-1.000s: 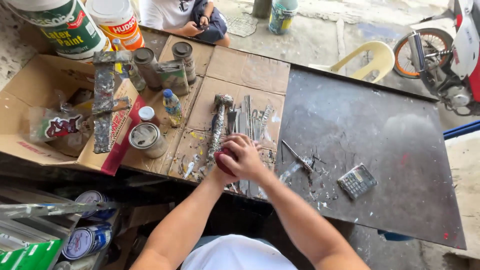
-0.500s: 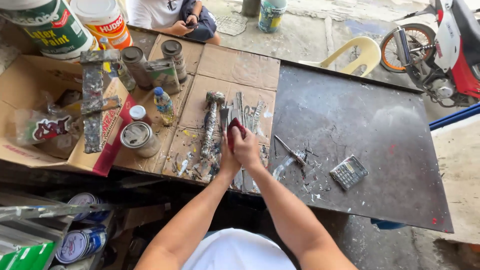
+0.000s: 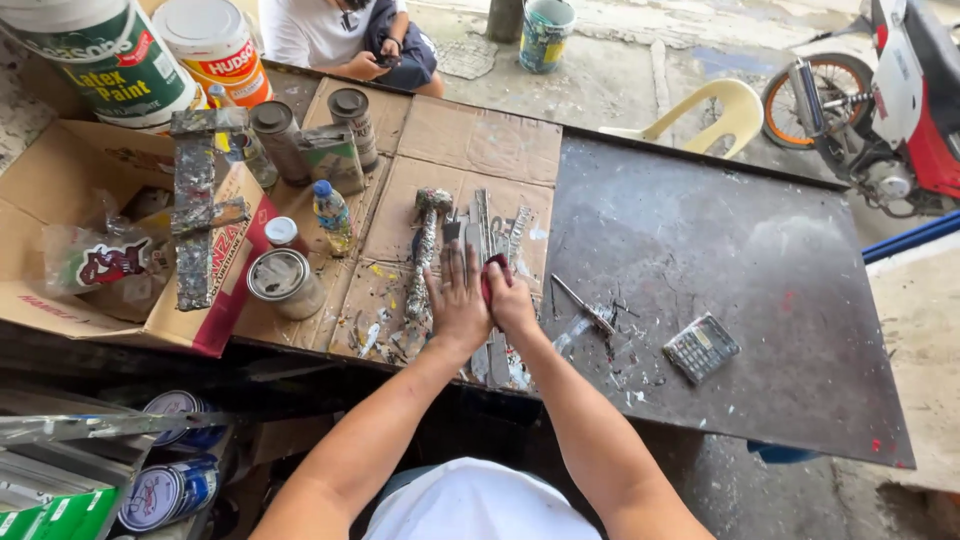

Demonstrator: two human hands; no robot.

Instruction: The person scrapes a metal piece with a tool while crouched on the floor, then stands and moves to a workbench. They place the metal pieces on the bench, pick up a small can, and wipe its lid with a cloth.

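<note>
Both hands have slid up the surface (image 3: 720,260) since a moment ago. From the left: 2 paint buckets (image 3: 110,60), 1 open tin (image 3: 280,280), 1 small bottle (image 3: 333,215). Left hand (image 3: 458,300) lies flat, fingers spread, on the paint-crusted tools (image 3: 495,225), their long axes pointing away. Right hand (image 3: 510,298) is clamped on a red object (image 3: 492,275) beside them. 1 calculator (image 3: 701,346) far right.

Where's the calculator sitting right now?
In the head view, the calculator lies on the dark tabletop, to the right of the right hand and just beyond the paint-flecked scraper.
</note>
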